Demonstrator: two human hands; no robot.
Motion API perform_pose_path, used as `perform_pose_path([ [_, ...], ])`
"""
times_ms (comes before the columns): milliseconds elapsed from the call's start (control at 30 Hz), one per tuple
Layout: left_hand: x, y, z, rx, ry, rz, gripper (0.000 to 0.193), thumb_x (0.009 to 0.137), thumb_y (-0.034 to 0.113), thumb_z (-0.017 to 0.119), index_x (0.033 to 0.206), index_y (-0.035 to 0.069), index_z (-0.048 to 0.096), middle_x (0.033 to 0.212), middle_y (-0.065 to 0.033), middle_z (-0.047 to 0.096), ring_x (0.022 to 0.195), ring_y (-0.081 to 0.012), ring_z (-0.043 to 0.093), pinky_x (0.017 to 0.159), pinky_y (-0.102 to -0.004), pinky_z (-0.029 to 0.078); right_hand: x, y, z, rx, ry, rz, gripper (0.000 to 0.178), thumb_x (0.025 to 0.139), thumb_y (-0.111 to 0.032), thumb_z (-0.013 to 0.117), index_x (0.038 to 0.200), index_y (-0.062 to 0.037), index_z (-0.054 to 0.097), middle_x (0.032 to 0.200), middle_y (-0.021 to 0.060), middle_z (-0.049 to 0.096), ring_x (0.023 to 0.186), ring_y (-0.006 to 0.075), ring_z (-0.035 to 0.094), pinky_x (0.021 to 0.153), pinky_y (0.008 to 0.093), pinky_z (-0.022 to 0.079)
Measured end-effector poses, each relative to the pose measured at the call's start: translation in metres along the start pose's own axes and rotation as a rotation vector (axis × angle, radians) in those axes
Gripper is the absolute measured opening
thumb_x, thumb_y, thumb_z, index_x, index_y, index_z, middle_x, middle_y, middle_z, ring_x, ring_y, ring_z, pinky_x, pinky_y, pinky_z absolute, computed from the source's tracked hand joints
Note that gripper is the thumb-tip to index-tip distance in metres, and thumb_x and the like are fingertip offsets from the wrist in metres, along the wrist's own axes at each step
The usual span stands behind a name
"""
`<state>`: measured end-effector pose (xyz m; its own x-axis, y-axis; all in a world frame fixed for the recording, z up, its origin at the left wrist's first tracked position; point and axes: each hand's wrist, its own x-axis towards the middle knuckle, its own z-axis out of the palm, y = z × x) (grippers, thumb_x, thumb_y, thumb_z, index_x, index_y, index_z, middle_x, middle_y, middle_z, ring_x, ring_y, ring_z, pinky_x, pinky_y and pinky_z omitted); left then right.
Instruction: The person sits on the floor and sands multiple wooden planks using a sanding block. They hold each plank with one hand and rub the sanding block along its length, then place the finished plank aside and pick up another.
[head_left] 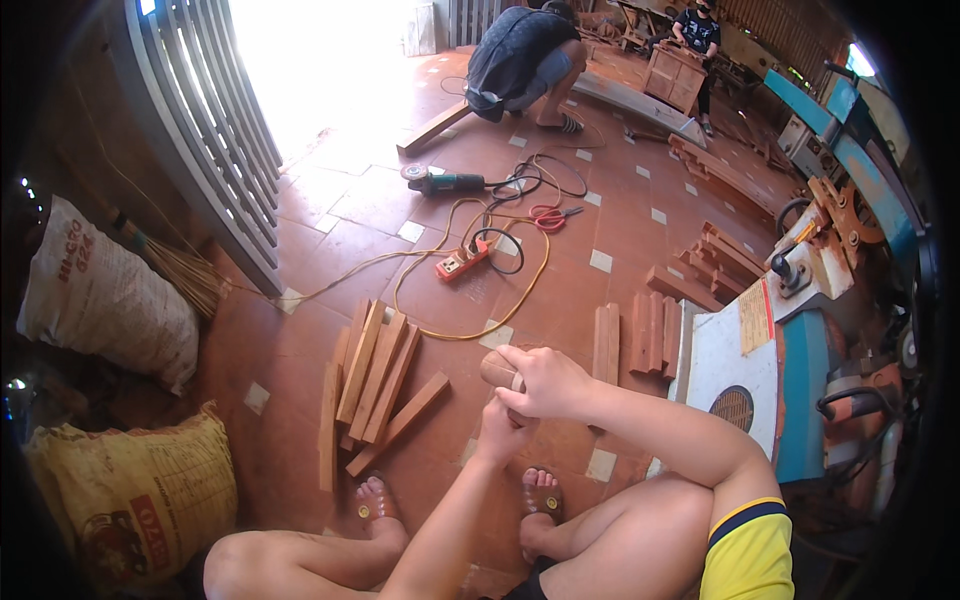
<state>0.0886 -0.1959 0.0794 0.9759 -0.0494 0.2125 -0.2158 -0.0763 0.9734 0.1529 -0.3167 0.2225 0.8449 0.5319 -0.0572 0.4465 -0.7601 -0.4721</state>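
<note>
A short brown, round-ended piece that looks like wood [497,368] is held in front of the knees, clear of the red-brown tiled floor [560,310], between the loose pale-brown wooden sticks [362,365] toward the floor's left edge and the white-and-blue metal machine [728,355] toward its right edge. The right hand [548,382] curls its fingers over the upper part; the left hand [503,432] is closed just below, apparently around the lower part (fingers hide most of it, so its full length cannot be told). The piece should be light for two hands, stiff and hard to break, with a dry surface unlikely to slip. A wrapped grip round its middle seems the surest hold, since the rounded end gives fingertips little to catch.
</note>
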Motion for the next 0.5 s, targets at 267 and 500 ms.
perform_pose_path([
  [267,0.019,0.004,-0.027,-0.118,0.073,-0.068,0.031,0.080,0.011,0.085,0.106,0.003,0.071,0.093,-0.0072,0.075,0.086,-0.0167,0.072,0.074,-0.0349,0.058,-0.015,-0.021,-0.016,0.015,0.043,-0.059,0.075,0.087,-0.040,0.075,0.144,0.0046,0.056,0.091,0.0306,0.072,0.082,0.0444,0.075,0.074,0.0494,0.063],
  [500,0.003,0.005,-0.017,-0.099,0.100,0.019,0.035,0.083,0.013,0.084,0.113,0.001,0.071,0.101,-0.0087,0.078,0.095,-0.0162,0.075,0.078,-0.0326,0.059,-0.020,-0.021,-0.003,0.007,0.052,-0.087,0.076,0.086,-0.039,0.076,0.147,0.0034,0.055,0.096,0.0309,0.072,0.081,0.0429,0.075,0.073,0.0484,0.063],
])
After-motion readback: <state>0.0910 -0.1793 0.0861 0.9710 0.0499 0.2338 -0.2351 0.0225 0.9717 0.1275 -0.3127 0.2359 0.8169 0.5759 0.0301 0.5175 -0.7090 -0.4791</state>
